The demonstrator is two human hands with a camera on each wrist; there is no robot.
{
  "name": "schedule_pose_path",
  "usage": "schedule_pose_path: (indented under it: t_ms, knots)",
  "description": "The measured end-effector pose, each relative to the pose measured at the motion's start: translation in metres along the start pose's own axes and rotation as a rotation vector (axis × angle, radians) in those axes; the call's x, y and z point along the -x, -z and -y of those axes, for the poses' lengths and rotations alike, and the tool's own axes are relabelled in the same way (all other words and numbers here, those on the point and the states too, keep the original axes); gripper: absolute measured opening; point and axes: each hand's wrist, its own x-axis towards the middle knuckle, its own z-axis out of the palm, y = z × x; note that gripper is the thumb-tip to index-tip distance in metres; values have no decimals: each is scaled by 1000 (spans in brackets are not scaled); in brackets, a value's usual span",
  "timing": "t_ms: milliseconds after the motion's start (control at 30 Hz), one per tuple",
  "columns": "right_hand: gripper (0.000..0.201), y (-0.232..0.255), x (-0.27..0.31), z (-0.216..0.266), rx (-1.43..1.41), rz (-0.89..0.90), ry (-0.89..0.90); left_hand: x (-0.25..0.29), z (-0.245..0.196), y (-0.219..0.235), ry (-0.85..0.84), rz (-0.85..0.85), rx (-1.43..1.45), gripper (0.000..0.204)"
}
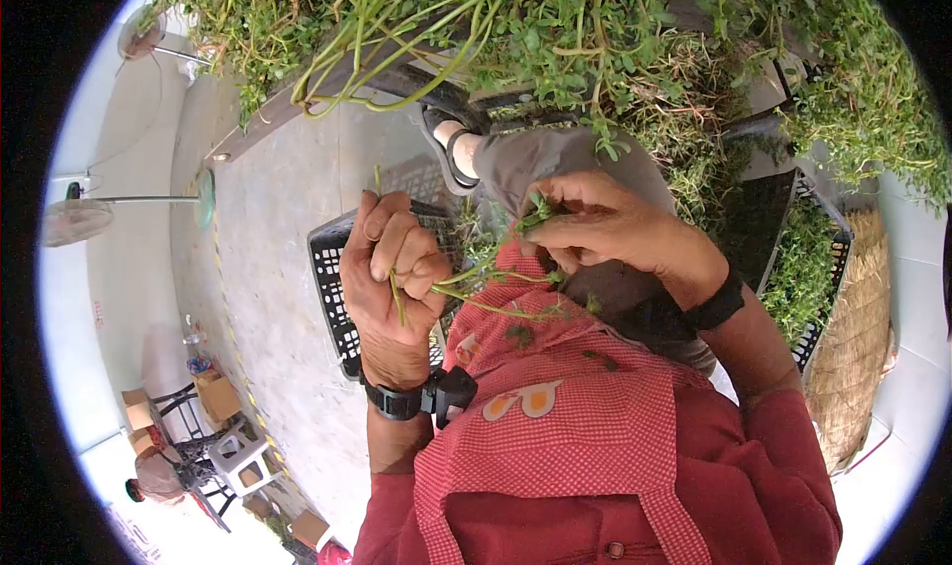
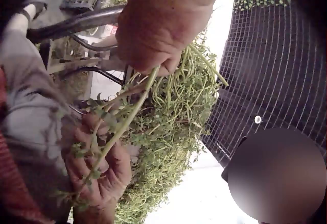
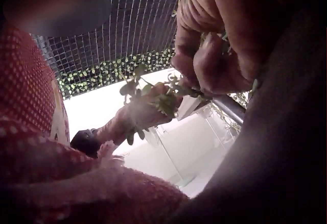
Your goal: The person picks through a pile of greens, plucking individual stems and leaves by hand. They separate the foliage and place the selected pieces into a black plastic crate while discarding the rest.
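In the head view my left hand (image 1: 395,268) grips a few long green stems (image 1: 476,289) of a small-leaved plant, their ends sticking out past the fist. The stems reach across the apron toward my right hand (image 1: 620,223), which pinches leafy sprigs (image 1: 536,211) between thumb and fingers. From the left wrist, one thick stem (image 2: 127,119) runs down from the left fist to leaves in front of the right hand (image 2: 104,175). The right wrist view shows curled right fingers (image 3: 212,63), with a leafy tip (image 3: 148,99) overlapping the left hand behind.
A large heap of the same greens (image 1: 555,40) lies on a table ahead. Black crates stand low at the left (image 1: 342,297) and right, the right one holding greens (image 1: 798,268). Fans (image 1: 124,203) stand at far left. Another person (image 1: 159,476) is in the background.
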Motion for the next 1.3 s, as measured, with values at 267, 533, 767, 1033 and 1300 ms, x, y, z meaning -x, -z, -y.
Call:
schedule_pose_path:
  t_ms: [267,533,767,1033,1300]
  knots:
    - [37,-6,7,11,-51,142,28,1,3,-2,42,5,73,34]
    - [27,-12,-2,4,235,135,103,-5,6,-8,-3,-69,-33,33]
    - [19,-24,-6,-1,631,-84,164,0,16,-5,-42,-87,-161,34]
    - [14,-17,-5,17,-196,-99,-185,7,10,-16,-55,48,-92,35]
    - [27,-14,0,8,-45,201,8,4,7,-13,-63,124,35,36]
